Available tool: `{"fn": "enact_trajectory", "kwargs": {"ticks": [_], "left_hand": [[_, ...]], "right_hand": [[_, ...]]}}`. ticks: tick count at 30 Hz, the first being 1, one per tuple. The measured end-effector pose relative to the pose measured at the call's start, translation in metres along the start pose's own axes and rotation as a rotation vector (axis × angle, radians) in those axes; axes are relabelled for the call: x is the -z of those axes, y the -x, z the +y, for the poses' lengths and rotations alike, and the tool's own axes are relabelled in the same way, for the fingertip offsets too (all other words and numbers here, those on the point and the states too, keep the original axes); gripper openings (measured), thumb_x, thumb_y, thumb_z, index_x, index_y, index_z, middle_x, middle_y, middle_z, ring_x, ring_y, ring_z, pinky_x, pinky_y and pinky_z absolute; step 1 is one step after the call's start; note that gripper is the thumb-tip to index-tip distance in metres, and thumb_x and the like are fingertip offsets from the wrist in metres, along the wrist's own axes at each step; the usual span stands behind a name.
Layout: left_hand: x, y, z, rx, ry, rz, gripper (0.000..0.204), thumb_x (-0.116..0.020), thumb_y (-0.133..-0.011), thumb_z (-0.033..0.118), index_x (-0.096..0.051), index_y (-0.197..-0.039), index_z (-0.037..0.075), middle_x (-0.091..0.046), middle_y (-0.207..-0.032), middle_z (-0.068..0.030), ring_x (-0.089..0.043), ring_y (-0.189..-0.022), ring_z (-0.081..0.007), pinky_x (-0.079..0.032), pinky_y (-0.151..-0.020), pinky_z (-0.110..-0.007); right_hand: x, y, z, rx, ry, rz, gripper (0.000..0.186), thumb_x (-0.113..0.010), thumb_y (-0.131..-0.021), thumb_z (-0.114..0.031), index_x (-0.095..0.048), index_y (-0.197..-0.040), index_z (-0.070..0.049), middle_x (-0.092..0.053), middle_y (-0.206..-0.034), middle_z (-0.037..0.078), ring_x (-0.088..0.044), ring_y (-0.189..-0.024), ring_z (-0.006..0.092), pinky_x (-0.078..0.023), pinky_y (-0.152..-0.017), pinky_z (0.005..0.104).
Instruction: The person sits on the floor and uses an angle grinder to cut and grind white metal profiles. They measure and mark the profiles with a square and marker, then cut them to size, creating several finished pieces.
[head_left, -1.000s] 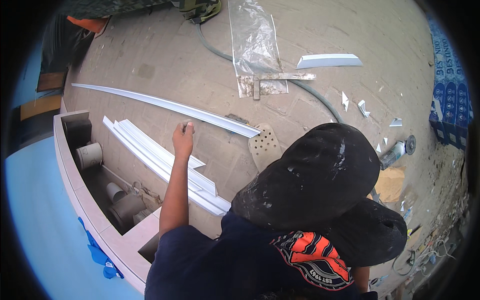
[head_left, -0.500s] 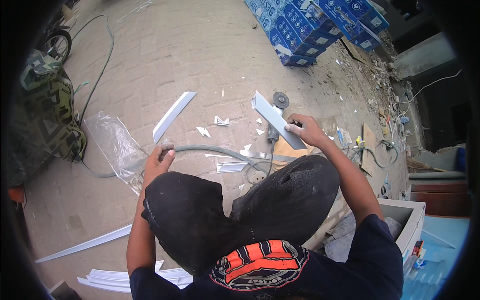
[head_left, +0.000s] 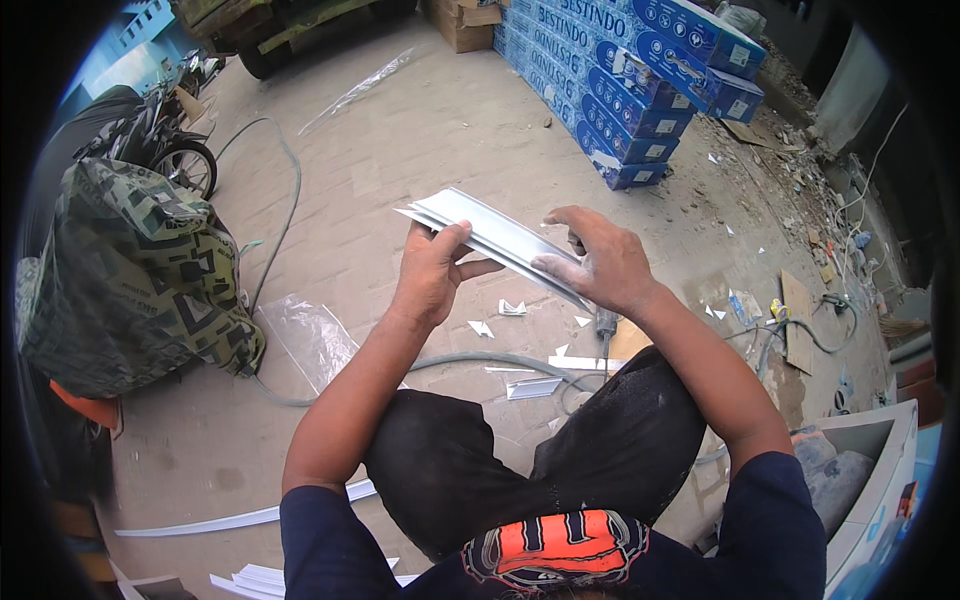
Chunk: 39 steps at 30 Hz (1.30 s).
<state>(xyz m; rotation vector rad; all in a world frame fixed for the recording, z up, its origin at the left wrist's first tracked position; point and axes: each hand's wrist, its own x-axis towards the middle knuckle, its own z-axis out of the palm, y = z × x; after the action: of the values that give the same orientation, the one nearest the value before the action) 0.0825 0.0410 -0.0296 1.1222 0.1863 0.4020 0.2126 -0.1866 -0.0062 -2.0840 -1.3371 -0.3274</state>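
Two short white trim pieces (head_left: 490,228) with angled ends are held up in front of me, lying one against the other. My left hand (head_left: 430,275) grips them near their left end, thumb on top. At the right end my right hand (head_left: 612,262) pinches them, its thumb flat on the face and its index finger raised. Behind the right hand an angle grinder (head_left: 606,322) lies on the ground, mostly hidden. Small white offcuts (head_left: 512,308) and a short grooved trim piece (head_left: 535,387) lie before my knees.
A green-grey hose (head_left: 470,358) crosses the paving beside a clear plastic sheet (head_left: 310,335). Long white trim strips (head_left: 240,521) lie at lower left. A patterned covered bundle (head_left: 140,270) stands left; blue boxes (head_left: 600,95) are stacked at the back. Rubble lines the right side.
My left hand has risen from the ground with the trim piece that lay there. My right hand has brought its piece left against it. The view has tilted up, showing a vehicle behind.
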Motion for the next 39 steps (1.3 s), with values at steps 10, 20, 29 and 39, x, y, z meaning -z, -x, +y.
{"fn": "enact_trajectory", "kwargs": {"ticks": [10, 20, 29, 39], "left_hand": [[0.001, 0.017, 0.016, -0.029, -0.385, -0.029, 0.049, -0.064, -0.109, 0.031, -0.059, -0.145, -0.002, -0.072, -0.127, -0.019, -0.073, -0.107, -0.0227, -0.063, -0.086, -0.038], [-0.014, 0.025, -0.007, 0.291, -0.632, -0.243, 0.064, -0.059, -0.114, 0.045, -0.059, -0.15, -0.007, -0.073, -0.116, -0.0177, -0.072, -0.09, -0.0186, -0.063, -0.077, -0.034], [0.008, 0.028, 0.001, 0.254, -0.495, -0.157, 0.05, -0.067, -0.111, 0.033, -0.064, -0.137, -0.01, -0.073, -0.109, -0.0185, -0.078, -0.093, -0.0221, -0.066, -0.084, -0.035], [-0.025, 0.039, 0.024, -0.623, -0.669, -0.379, 0.082, -0.099, -0.078, 0.021, -0.063, -0.151, 0.013, -0.059, -0.157, -0.0119, -0.061, -0.138, -0.0301, -0.05, -0.118, -0.045]], "right_hand": [[-0.012, 0.002, 0.011, -0.342, -0.58, -0.455, 0.058, -0.079, -0.096, -0.049, -0.076, -0.136, -0.007, -0.077, -0.126, 0.013, -0.07, -0.112, 0.0252, -0.054, -0.101, 0.0402], [-0.025, -0.001, 0.014, -0.779, -1.009, -0.303, 0.04, -0.075, -0.102, -0.042, -0.064, -0.101, -0.004, -0.058, -0.077, 0.0, -0.044, -0.054, 0.0055, -0.029, -0.046, 0.0263], [-0.012, -0.002, 0.062, -0.919, -1.313, -0.019, 0.029, -0.074, -0.104, -0.03, -0.058, -0.089, -0.011, -0.058, -0.069, -0.004, -0.035, -0.043, 0.0019, -0.023, -0.039, 0.0239], [-0.009, -0.01, 0.004, -0.963, -1.67, -0.11, 0.028, -0.071, -0.105, -0.032, -0.061, -0.09, -0.01, -0.054, -0.066, -0.004, -0.039, -0.044, -0.0017, -0.029, -0.038, 0.016]]}}
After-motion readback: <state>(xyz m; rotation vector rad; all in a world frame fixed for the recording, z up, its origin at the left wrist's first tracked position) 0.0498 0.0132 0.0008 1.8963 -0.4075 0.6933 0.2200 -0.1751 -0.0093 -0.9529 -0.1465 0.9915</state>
